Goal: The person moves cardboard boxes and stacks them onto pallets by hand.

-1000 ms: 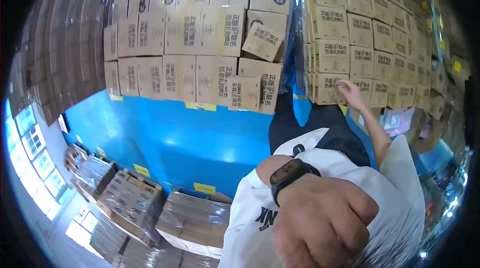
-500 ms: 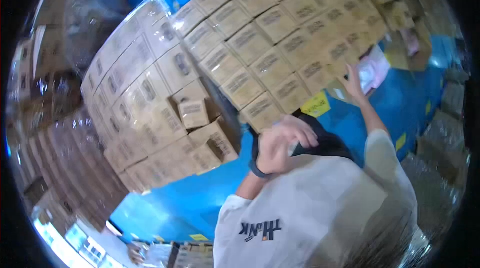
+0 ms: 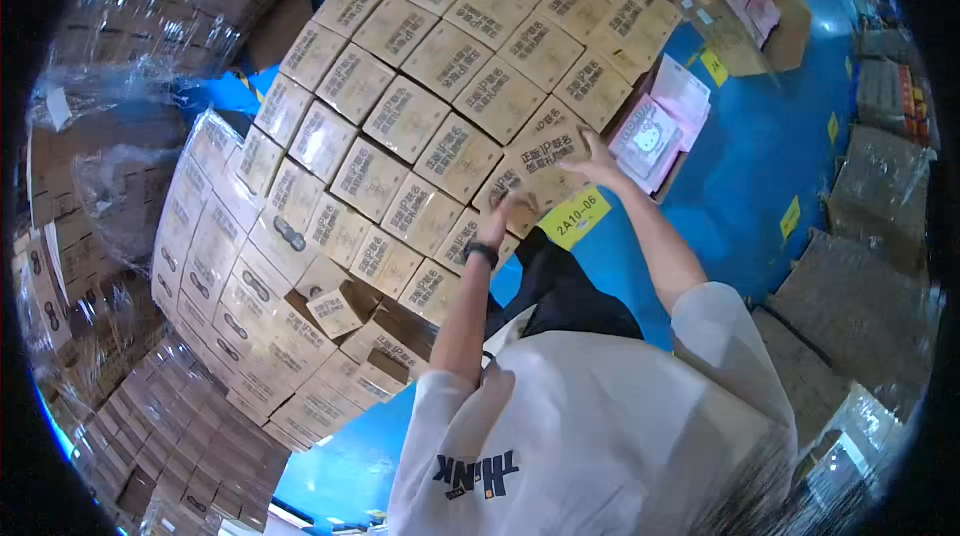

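My left hand (image 3: 512, 206), a dark watch on its wrist, grips the near edge of a brown cardboard box (image 3: 548, 158) at the end of a tall stack of like boxes (image 3: 440, 66) with printed labels. On the far side of the same box, my right hand (image 3: 592, 162) presses with fingers spread. The box sits just above a yellow floor label (image 3: 574, 216) marked 2A10-06. My white shirt fills the lower middle of the view.
An open carton of pink packs (image 3: 655, 131) lies next to the box. Film-wrapped pallets (image 3: 860, 306) stand on the blue floor (image 3: 760, 156) at right, more wrapped stacks (image 3: 120, 196) at left. A small box (image 3: 335, 311) sits tilted in a gap in the stack.
The view has swung round. My left hand went from near my head out to the box. My right hand stayed at the stack's end and now rests on that box.
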A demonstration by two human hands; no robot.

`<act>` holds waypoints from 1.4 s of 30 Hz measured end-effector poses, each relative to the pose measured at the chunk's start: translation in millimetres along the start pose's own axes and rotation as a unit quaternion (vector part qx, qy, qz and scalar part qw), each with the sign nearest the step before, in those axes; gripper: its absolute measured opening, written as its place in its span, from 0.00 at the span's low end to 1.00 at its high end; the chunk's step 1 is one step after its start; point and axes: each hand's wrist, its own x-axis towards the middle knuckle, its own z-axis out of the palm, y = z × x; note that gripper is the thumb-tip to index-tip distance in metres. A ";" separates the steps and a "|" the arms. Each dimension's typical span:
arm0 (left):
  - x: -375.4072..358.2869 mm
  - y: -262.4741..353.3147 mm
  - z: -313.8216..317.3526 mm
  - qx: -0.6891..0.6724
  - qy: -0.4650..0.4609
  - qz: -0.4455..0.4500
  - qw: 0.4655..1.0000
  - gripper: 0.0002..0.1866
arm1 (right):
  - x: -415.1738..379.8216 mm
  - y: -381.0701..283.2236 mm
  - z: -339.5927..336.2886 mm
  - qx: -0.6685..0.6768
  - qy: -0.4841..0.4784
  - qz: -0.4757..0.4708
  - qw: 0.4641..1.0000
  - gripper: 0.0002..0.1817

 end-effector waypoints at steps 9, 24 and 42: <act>-85.4 49.0 2.6 -0.122 0.022 0.053 0.991 0.28 | -88.9 -60.4 49.9 0.153 -0.042 -0.104 0.982 0.44; -372.2 -161.3 -249.2 -0.243 0.613 0.129 0.741 0.36 | -200.8 -113.3 521.3 -0.080 -0.571 -0.210 0.789 0.49; -370.0 -292.4 -346.1 -0.091 0.680 -0.057 0.725 0.32 | -81.6 -26.0 293.1 -0.350 -0.189 -0.168 0.902 0.22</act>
